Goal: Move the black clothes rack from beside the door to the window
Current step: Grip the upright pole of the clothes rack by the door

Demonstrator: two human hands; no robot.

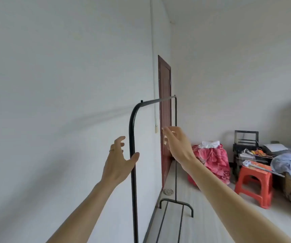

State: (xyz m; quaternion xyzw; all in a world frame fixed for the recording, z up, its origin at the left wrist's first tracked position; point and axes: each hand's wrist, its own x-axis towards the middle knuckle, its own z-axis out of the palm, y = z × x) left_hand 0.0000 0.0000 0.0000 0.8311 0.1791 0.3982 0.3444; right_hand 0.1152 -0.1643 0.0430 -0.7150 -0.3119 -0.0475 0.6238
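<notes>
The black clothes rack (133, 155) stands along the white wall (53, 85), its far end near the brown door (164, 120), so the move looks barely begun. The left hand (118, 160) is spread wide at the near upright post, thumb touching or almost touching the bar, fingers not closed around it. The right hand (176, 144) is loosely open in the air between the two posts, gripping nothing. No window shows, so the goal lies out of sight. Left to do, by my reading: take hold of the frame, lift or drag it clear of the wall, and carry it past the red stool (254, 186) and the clutter to the window.
</notes>
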